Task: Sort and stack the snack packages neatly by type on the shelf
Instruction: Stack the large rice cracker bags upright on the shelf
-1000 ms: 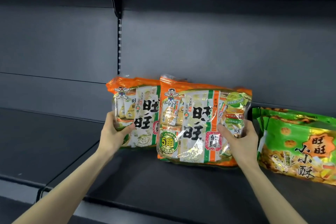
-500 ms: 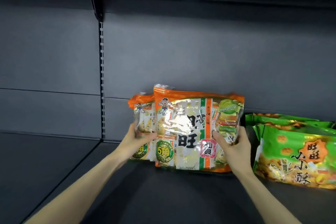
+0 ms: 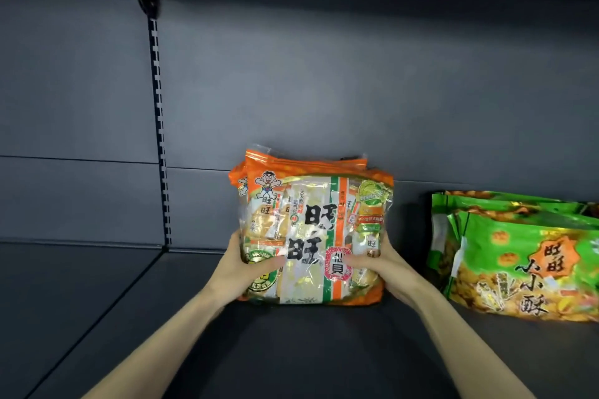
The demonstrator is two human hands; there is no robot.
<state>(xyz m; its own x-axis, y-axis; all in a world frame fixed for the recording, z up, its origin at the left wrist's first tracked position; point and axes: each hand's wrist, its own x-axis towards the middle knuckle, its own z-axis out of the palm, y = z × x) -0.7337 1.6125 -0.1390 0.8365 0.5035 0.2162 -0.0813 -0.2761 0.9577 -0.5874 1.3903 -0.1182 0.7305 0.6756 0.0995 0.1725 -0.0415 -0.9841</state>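
On the dark shelf (image 3: 291, 353), the left hand (image 3: 241, 267) and right hand (image 3: 387, 267) grip the upright orange packages (image 3: 311, 223) from both sides, green packages (image 3: 518, 256) lying nearby.

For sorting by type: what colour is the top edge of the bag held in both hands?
Orange; the bag shows best in the head view.

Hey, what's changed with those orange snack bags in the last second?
The rear orange package slid right, from beside the front orange package to behind it. The left hand came along and now grips the pair's left side; the right hand kept its grip on the right. The green packages stayed put.
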